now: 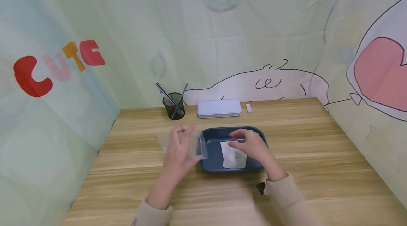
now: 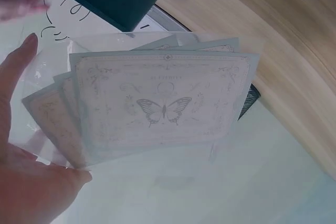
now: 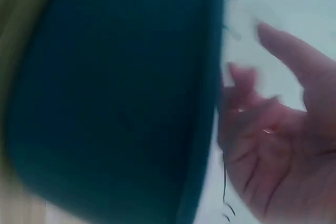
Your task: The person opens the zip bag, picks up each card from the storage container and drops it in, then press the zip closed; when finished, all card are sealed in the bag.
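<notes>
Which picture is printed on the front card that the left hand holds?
A grey butterfly inside an ornate pale frame on the front card; the left wrist view shows it best.

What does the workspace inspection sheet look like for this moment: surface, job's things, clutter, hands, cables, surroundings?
Surface: light wooden table, grain visible.
Job's things: clear plastic sleeves holding pale butterfly-print cards, fanned; dark blue plastic tray with white printed cards lying inside.
Clutter: black mesh pen cup with pens, white flat rectangular case, small white eraser-like block, all along the back edge.
Hands: left hand holds the sleeves; right hand over the tray, fingers curled at the cards; grip unclear.
Cables: nothing seen.
Surroundings: pale green cartoon-print fabric backdrop on three sides.
</notes>
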{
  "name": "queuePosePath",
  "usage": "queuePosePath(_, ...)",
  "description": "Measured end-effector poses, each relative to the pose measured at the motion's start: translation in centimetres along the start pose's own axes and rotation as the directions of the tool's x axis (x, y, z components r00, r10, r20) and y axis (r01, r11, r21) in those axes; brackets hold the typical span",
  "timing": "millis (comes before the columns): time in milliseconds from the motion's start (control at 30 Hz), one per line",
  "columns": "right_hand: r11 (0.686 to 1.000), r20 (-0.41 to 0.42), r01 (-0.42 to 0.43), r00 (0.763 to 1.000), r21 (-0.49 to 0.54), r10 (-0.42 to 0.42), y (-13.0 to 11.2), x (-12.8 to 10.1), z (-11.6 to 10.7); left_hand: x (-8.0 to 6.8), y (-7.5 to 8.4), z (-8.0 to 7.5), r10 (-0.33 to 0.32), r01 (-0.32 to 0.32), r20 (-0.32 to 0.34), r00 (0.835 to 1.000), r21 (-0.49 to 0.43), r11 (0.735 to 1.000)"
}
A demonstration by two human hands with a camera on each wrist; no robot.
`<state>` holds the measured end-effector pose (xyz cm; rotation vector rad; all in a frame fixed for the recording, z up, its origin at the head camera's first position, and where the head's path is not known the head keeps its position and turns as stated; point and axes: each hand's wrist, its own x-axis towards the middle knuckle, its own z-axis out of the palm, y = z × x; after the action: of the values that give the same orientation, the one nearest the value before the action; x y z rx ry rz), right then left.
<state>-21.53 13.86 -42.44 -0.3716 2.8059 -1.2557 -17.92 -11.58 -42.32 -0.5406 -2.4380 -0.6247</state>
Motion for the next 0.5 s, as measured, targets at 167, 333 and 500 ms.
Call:
queuePosePath(167, 0.954, 0.099, -0.154, 0.978, -0.258, 0.185, 1.3, 0.0, 0.0, -0.2, -0.2, -0.3, -0.018, 0.018, 0.016, 1.000, -0.004, 1.000)
queuePosePath(333, 0.912, 0.088, -0.216, 0.961, -0.348, 0.262, 2.3, 0.0, 1.2, -0.2, -0.3, -0.4, -0.022, 0.022, 0.026, 0.999, -0.004, 1.000)
queuePosePath(500, 0.888, 0.036, -0.239, 0.961, -0.394, 0.275, 3.0, 0.0, 1.9, -0.3, -0.3, -0.4, -0.020, 0.020, 0.015, 1.000, -0.006, 1.000)
